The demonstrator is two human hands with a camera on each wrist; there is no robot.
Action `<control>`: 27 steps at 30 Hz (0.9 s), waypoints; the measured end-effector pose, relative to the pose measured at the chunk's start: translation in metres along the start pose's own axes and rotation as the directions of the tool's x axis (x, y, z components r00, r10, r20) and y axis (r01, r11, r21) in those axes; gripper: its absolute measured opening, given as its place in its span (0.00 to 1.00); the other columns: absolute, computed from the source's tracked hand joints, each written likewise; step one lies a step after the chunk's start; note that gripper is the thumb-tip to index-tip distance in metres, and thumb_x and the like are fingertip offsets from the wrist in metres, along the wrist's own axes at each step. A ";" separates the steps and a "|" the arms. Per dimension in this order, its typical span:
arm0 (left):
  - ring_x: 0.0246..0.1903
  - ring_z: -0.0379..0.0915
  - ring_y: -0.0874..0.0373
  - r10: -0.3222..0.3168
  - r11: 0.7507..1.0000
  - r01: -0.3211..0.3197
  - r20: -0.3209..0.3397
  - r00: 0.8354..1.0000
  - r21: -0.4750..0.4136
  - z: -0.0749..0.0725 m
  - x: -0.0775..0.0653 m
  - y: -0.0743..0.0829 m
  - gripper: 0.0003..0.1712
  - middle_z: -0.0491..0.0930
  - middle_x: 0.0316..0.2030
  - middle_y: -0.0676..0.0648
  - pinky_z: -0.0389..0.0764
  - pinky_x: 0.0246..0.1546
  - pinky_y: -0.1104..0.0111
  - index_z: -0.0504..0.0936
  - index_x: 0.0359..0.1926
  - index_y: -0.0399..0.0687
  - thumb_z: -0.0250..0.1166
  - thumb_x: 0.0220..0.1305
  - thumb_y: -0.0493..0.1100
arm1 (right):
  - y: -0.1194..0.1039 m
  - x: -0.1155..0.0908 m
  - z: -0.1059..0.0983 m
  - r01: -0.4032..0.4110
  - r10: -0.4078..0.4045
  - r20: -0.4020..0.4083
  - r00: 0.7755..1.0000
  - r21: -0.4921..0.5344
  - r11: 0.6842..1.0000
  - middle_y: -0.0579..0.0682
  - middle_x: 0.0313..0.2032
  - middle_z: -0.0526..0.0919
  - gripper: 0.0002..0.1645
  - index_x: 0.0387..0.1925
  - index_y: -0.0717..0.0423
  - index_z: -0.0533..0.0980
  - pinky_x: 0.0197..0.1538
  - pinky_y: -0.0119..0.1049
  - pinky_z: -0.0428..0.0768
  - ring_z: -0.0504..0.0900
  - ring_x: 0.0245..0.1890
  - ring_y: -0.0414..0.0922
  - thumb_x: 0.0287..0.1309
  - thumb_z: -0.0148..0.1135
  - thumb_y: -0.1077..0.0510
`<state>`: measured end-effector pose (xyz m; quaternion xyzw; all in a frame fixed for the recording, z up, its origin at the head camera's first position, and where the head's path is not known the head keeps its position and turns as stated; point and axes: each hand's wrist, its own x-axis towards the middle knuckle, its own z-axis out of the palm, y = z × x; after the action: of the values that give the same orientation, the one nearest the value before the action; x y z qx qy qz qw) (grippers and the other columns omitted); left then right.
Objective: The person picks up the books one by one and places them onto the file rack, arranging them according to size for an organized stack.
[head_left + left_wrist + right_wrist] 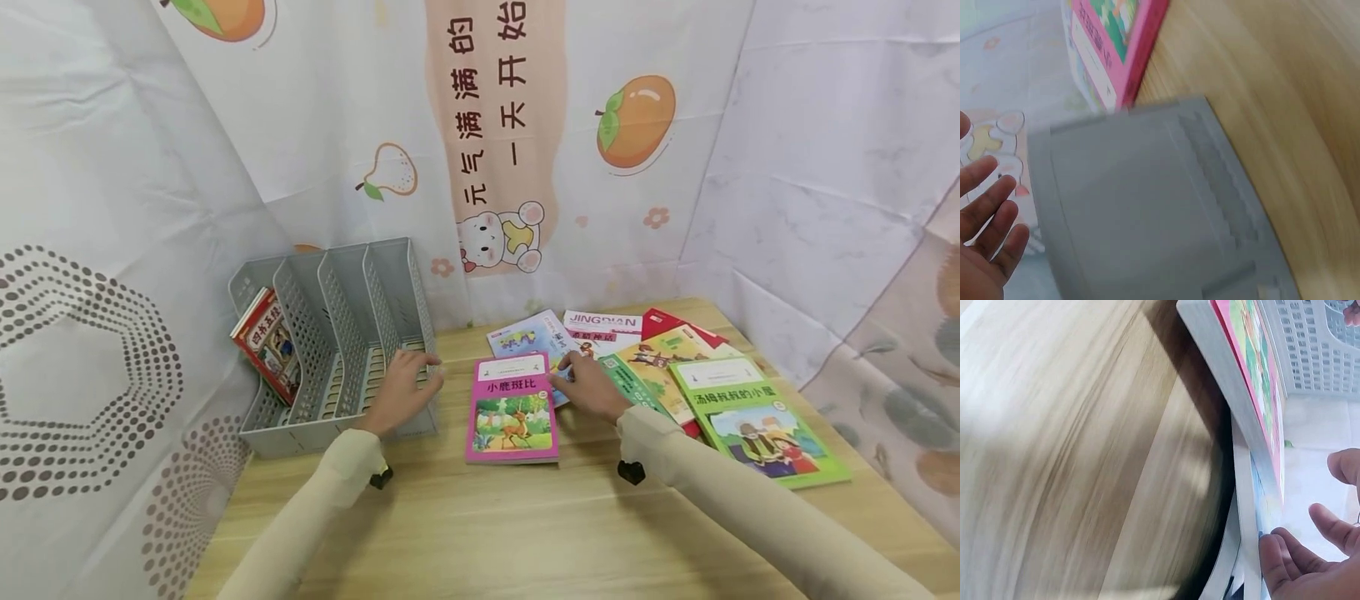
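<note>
The pink book (513, 421) lies face up on the counter (480, 521), partly over a blue book (542, 327). Both hands are loosely spread, gripping nothing: the right hand (589, 386) by its right edge, the left hand (403, 393) near the grey rack (292, 438).

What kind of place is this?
Maybe a study desk or craft table in a corner hung with printed cloth. The wooden tabletop, gray file rack and pink picture book make it look that way.
</note>
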<state>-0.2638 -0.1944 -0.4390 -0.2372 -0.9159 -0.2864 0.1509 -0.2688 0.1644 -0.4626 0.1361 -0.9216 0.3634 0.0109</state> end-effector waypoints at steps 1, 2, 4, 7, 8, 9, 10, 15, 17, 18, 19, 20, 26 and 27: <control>0.57 0.68 0.48 0.004 1.000 -0.004 0.007 1.000 -0.004 0.003 0.001 0.003 0.20 0.81 0.56 0.44 0.71 0.60 0.47 0.82 0.57 0.43 0.61 0.76 0.52 | 0.001 0.000 -0.003 -0.004 0.004 -0.003 1.000 -0.006 1.000 0.61 0.44 0.81 0.23 0.53 0.66 0.73 0.45 0.51 0.80 0.81 0.42 0.53 0.73 0.60 0.49; 0.57 0.68 0.48 0.008 1.000 -0.008 0.016 1.000 0.000 0.006 0.003 0.006 0.21 0.80 0.56 0.44 0.71 0.60 0.47 0.82 0.57 0.43 0.60 0.76 0.53 | 0.002 0.000 -0.005 -0.008 0.008 -0.006 1.000 -0.012 1.000 0.60 0.43 0.81 0.23 0.53 0.66 0.73 0.44 0.50 0.80 0.81 0.41 0.53 0.73 0.60 0.49; 0.58 0.68 0.47 0.019 1.000 -0.019 0.031 0.999 0.003 0.012 0.004 0.012 0.21 0.80 0.56 0.43 0.71 0.60 0.47 0.82 0.56 0.42 0.60 0.76 0.53 | 0.004 -0.001 -0.008 -0.012 0.012 -0.005 1.000 -0.017 1.000 0.60 0.42 0.81 0.23 0.53 0.66 0.73 0.44 0.50 0.80 0.81 0.40 0.52 0.73 0.61 0.49; 0.58 0.68 0.49 0.022 0.999 -0.024 0.065 0.998 0.026 0.022 0.005 0.019 0.22 0.80 0.56 0.45 0.73 0.60 0.50 0.82 0.56 0.44 0.60 0.76 0.55 | 0.007 -0.005 -0.011 -0.023 0.023 -0.006 1.000 -0.025 0.999 0.59 0.42 0.82 0.23 0.52 0.66 0.73 0.44 0.50 0.81 0.81 0.40 0.51 0.73 0.61 0.48; 0.58 0.68 0.49 0.022 0.999 -0.024 0.076 0.997 0.027 0.026 0.004 0.021 0.22 0.80 0.56 0.46 0.73 0.60 0.51 0.82 0.56 0.44 0.59 0.76 0.55 | 0.009 -0.007 -0.012 -0.028 0.028 -0.008 1.000 -0.025 0.999 0.59 0.42 0.82 0.23 0.52 0.65 0.74 0.44 0.50 0.81 0.81 0.40 0.51 0.73 0.61 0.48; 0.58 0.68 0.50 0.023 0.999 -0.024 0.084 0.996 0.021 0.029 0.004 0.022 0.22 0.80 0.56 0.46 0.73 0.60 0.51 0.82 0.56 0.43 0.60 0.76 0.55 | 0.010 -0.008 -0.012 -0.035 0.035 -0.010 0.999 -0.023 0.999 0.59 0.42 0.82 0.23 0.51 0.64 0.74 0.45 0.50 0.81 0.81 0.40 0.51 0.73 0.61 0.47; 0.59 0.68 0.50 0.025 1.000 -0.026 0.091 0.996 0.015 0.032 0.004 0.023 0.22 0.80 0.56 0.46 0.73 0.60 0.52 0.82 0.56 0.43 0.60 0.76 0.55 | 0.011 -0.009 -0.012 -0.041 0.041 -0.013 0.999 -0.024 0.999 0.58 0.42 0.82 0.23 0.51 0.64 0.74 0.45 0.50 0.80 0.81 0.40 0.51 0.73 0.61 0.46; 0.59 0.69 0.48 0.082 0.997 -0.079 0.114 0.990 -0.026 0.046 0.004 0.027 0.19 0.81 0.56 0.42 0.72 0.61 0.50 0.83 0.55 0.40 0.61 0.76 0.50 | 0.013 -0.017 -0.012 -0.082 0.081 -0.010 0.997 -0.015 0.997 0.55 0.39 0.83 0.20 0.47 0.60 0.75 0.41 0.46 0.80 0.81 0.38 0.49 0.73 0.60 0.45; 0.60 0.68 0.47 0.098 0.995 -0.094 0.135 0.986 -0.034 0.049 0.003 0.028 0.19 0.80 0.57 0.41 0.72 0.62 0.49 0.82 0.56 0.39 0.61 0.75 0.48 | 0.012 -0.021 -0.012 -0.098 0.098 -0.010 0.995 -0.012 0.995 0.53 0.36 0.82 0.18 0.43 0.58 0.76 0.38 0.44 0.78 0.79 0.34 0.47 0.74 0.60 0.46; 0.62 0.68 0.47 0.101 0.995 -0.096 0.146 0.984 -0.041 0.051 0.003 0.029 0.19 0.80 0.58 0.42 0.71 0.62 0.48 0.82 0.56 0.40 0.61 0.75 0.49 | 0.011 -0.022 -0.012 -0.104 0.104 -0.011 0.995 -0.009 0.995 0.52 0.33 0.81 0.18 0.41 0.59 0.77 0.37 0.43 0.76 0.78 0.33 0.47 0.74 0.59 0.46; 0.63 0.68 0.46 0.103 0.994 -0.097 0.157 0.982 -0.045 0.053 0.002 0.029 0.19 0.79 0.59 0.42 0.71 0.63 0.48 0.82 0.57 0.40 0.61 0.75 0.49 | 0.010 -0.024 -0.011 -0.114 0.113 -0.012 0.993 -0.010 0.993 0.50 0.31 0.80 0.18 0.38 0.58 0.78 0.35 0.41 0.75 0.76 0.31 0.46 0.74 0.59 0.46; 0.64 0.68 0.46 0.099 0.995 -0.093 0.167 0.981 -0.045 0.055 0.002 0.030 0.20 0.79 0.60 0.43 0.71 0.64 0.47 0.82 0.57 0.41 0.61 0.75 0.50 | 0.009 -0.025 -0.011 -0.118 0.118 -0.010 0.993 -0.007 0.993 0.50 0.28 0.78 0.19 0.35 0.58 0.78 0.34 0.40 0.73 0.74 0.29 0.45 0.74 0.59 0.47; 0.67 0.68 0.47 0.076 0.997 -0.068 0.211 0.975 -0.046 0.063 0.002 0.038 0.18 0.80 0.59 0.46 0.67 0.67 0.48 0.82 0.57 0.43 0.62 0.76 0.50 | 0.003 -0.033 -0.003 -0.201 0.195 0.117 0.974 0.041 0.979 0.51 0.22 0.80 0.24 0.32 0.59 0.83 0.26 0.36 0.70 0.72 0.21 0.44 0.76 0.56 0.45; 0.66 0.69 0.47 0.076 0.996 -0.066 0.215 0.974 -0.052 0.063 0.002 0.039 0.18 0.80 0.58 0.47 0.68 0.67 0.48 0.82 0.56 0.42 0.62 0.76 0.49 | 0.002 -0.034 -0.001 -0.223 0.212 0.152 0.965 0.054 0.973 0.51 0.21 0.80 0.25 0.32 0.59 0.83 0.25 0.35 0.69 0.71 0.19 0.43 0.76 0.55 0.44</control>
<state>-0.2543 -0.1277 -0.4705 -0.3030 -0.9113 -0.2735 0.0547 -0.2364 0.1746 -0.4676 0.0604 -0.9158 0.3840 -0.1008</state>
